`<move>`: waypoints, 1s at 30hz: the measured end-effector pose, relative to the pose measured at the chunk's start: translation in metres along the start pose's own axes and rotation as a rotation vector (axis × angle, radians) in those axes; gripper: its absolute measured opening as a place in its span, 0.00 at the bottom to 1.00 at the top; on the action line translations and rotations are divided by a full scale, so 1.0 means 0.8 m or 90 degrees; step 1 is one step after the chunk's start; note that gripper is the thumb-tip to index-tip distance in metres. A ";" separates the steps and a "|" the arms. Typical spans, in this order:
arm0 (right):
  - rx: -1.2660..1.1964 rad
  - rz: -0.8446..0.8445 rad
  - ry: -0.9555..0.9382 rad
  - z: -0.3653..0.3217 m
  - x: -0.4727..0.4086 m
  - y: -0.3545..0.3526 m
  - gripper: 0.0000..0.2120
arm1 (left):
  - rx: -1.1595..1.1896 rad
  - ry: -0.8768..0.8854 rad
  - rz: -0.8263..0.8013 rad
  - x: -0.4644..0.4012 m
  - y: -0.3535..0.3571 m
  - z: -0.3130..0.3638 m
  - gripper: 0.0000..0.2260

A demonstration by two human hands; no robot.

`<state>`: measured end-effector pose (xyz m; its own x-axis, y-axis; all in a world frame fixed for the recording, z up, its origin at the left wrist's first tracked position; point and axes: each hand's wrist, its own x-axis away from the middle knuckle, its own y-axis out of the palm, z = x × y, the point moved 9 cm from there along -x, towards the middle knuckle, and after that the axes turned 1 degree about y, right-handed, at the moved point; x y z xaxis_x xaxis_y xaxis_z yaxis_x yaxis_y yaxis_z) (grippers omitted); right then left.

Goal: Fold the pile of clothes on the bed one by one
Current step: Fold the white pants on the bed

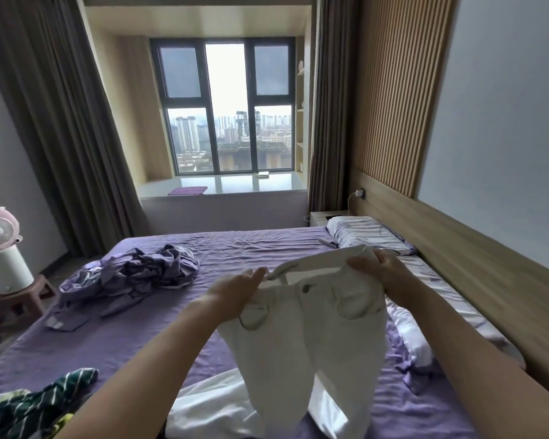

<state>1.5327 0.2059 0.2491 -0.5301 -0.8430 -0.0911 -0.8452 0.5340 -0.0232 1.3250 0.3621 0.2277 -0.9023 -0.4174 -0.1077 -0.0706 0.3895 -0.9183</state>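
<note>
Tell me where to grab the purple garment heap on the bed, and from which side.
Judging from its pose, take the purple heap at the raised crumpled ridge on top, coming down from above on the near side. It bunches highest there, while the flat edges lie tight on the sheet. Both hands are busy: the left hand and right hand hold the white trousers by the waistband.

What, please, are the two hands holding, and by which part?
White trousers, held up by the waistband: left hand at one end, right hand at the other.
</note>
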 end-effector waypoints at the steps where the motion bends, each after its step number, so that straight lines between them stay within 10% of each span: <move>1: 0.009 0.013 -0.009 -0.003 0.002 -0.001 0.08 | -0.014 -0.010 0.082 0.004 -0.017 -0.005 0.28; 4: 0.075 0.074 -0.016 -0.010 0.006 -0.010 0.08 | -0.011 -0.093 0.229 0.025 -0.065 -0.041 0.14; 8: 0.304 0.178 -0.039 -0.028 0.008 -0.022 0.14 | 0.170 -0.292 0.125 0.034 -0.041 -0.111 0.15; 16: 0.194 0.162 -0.062 -0.061 0.027 -0.041 0.19 | 1.120 -0.318 0.227 0.045 -0.019 -0.130 0.14; 21: 0.032 0.013 -0.028 -0.092 0.048 -0.051 0.15 | 1.075 -0.317 0.366 0.034 -0.077 -0.135 0.12; 30: 0.423 0.409 -0.293 -0.208 0.081 -0.111 0.17 | 0.912 -0.353 0.501 -0.004 -0.202 -0.111 0.14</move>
<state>1.5616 0.0930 0.4110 -0.6725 -0.3547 -0.6496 -0.1301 0.9206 -0.3681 1.3020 0.3733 0.4104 -0.2668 -0.8315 -0.4873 0.9638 -0.2308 -0.1338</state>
